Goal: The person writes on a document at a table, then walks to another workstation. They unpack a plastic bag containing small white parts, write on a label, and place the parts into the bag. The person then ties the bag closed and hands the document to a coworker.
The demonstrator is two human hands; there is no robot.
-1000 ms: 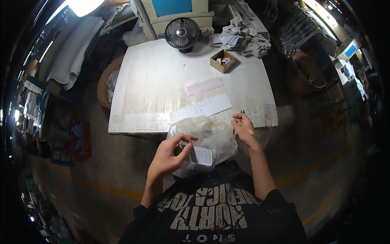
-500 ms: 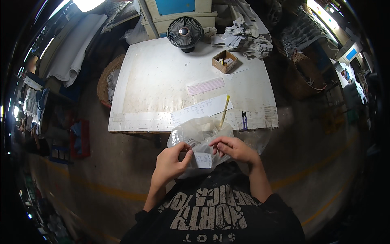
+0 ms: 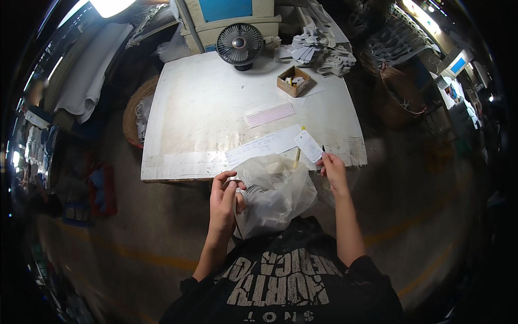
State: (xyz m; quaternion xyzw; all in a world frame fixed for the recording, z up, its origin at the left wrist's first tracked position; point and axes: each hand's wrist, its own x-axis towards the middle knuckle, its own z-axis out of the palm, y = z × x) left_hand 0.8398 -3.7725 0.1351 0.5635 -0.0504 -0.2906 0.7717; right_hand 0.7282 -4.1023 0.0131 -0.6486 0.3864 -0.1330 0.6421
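In my right hand [image 3: 333,171] a white card tag [image 3: 309,146] with handwriting is pinched at its lower right corner, above the table's front edge. My left hand [image 3: 223,201] is curled at the left side of a clear plastic bag [image 3: 275,189], its fingertips drawn together; what they grip is hidden. A thin dark strip hangs below that hand. The bag bulges between my body and the table, with pale contents showing dimly. Behind the tag lies a yellow stick [image 3: 297,155], partly covered, on a long white handwritten paper strip [image 3: 264,144].
The white table [image 3: 189,119] carries a black fan [image 3: 240,44], a small wooden box [image 3: 294,81] of bits, a pink-lined slip [image 3: 271,115] and stacked white pieces [image 3: 315,51]. Wicker baskets stand left [image 3: 132,116] and right [image 3: 396,100]. A red crate [image 3: 102,189] sits on the floor.
My right hand has moved up and right, lifting the tag away from the bag to above the table. The left hand has shifted slightly up at the bag's left side.
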